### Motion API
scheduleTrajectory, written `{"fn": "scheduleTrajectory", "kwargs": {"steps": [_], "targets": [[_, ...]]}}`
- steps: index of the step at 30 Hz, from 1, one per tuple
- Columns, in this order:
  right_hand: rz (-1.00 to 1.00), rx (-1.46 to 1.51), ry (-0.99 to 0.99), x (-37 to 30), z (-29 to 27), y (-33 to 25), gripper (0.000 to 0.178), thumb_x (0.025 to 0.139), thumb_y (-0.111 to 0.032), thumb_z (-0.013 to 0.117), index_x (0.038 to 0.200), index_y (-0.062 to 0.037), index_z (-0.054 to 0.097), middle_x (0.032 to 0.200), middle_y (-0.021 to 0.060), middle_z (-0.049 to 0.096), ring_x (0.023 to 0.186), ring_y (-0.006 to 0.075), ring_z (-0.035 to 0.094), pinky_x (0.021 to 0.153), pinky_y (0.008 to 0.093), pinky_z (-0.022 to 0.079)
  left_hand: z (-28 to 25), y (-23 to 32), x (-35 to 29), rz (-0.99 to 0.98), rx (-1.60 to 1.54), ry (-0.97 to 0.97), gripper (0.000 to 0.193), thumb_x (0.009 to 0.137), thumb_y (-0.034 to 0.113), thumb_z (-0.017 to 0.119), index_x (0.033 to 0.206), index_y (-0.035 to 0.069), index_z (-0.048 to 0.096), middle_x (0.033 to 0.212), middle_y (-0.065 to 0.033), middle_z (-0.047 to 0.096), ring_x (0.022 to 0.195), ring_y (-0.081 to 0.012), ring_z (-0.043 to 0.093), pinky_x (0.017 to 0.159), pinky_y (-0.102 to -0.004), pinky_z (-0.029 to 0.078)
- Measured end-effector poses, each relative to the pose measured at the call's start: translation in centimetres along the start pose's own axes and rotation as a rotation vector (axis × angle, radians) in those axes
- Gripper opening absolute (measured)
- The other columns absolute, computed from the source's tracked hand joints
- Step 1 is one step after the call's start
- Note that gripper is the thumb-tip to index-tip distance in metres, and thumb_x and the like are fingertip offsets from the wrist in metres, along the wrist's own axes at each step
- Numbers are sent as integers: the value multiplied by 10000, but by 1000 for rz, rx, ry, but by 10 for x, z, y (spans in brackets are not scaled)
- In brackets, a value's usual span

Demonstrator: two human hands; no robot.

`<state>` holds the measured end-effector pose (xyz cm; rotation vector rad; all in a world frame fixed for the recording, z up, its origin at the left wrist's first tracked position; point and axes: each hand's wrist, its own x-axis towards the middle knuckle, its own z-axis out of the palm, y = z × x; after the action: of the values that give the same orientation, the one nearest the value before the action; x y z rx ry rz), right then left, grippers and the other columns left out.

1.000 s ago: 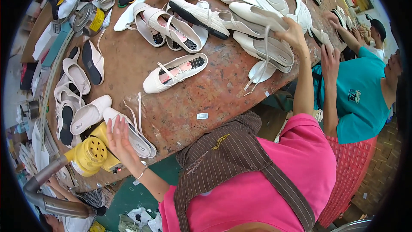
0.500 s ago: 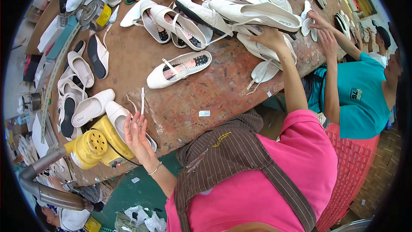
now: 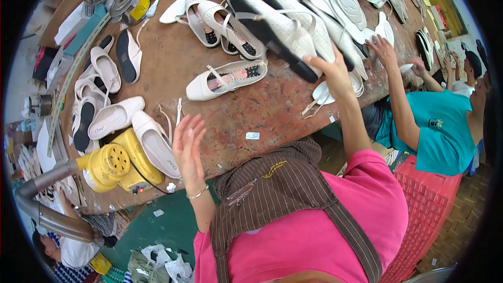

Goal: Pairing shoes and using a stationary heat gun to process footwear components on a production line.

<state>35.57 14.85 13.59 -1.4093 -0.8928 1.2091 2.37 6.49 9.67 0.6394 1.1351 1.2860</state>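
Right hand (image 3: 335,76) grasping two white shoes (image 3: 277,23) at heel ends, fingers partly hidden; heels sit nearest person, so probably handiest place to grip
Shoes side by side, toes pointing away, likely so one hand manages both
Left hand (image 3: 189,144) empty, fingers loosely spread, near pale-insole shoe (image 3: 154,144), well apart from grasped shoes
Single strap shoe (image 3: 200,88) lies on table (image 3: 230,126) between hands, touching neither

The desk (image 3: 283,120) looks rough and scuffed, the far white shoes (image 3: 275,23) textured and leathery, the left pipe (image 3: 68,224) smooth metal, the near apron (image 3: 277,204) matt cloth.
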Motion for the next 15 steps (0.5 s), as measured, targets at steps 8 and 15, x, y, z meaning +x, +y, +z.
{"fn": "scheduleTrajectory", "kwargs": {"steps": [8, 15], "targets": [[303, 114, -704, -85, 98, 4, 440, 722, -131, 733, 1094, 49, 580, 996, 56, 621, 896, 107, 558, 795, 251, 450, 51, -9, 0, 164, -477, -72, 932, 712, 569, 666, 1397, 85, 259, 1398, -104, 342, 1272, -276, 347, 1061, -449, 288], [-312, -260, -807, -50, 77, 5, 353, 785, -151, 683, 1087, 11, 600, 1022, 111, 625, 941, 196, 583, 806, 299, 450, 6, -17, -8, 139, -741, 70, 828, 727, 465, 692, 1346, 46, 336, 1322, -109, 435, 1196, -276, 435, 1021, -441, 354]]}}
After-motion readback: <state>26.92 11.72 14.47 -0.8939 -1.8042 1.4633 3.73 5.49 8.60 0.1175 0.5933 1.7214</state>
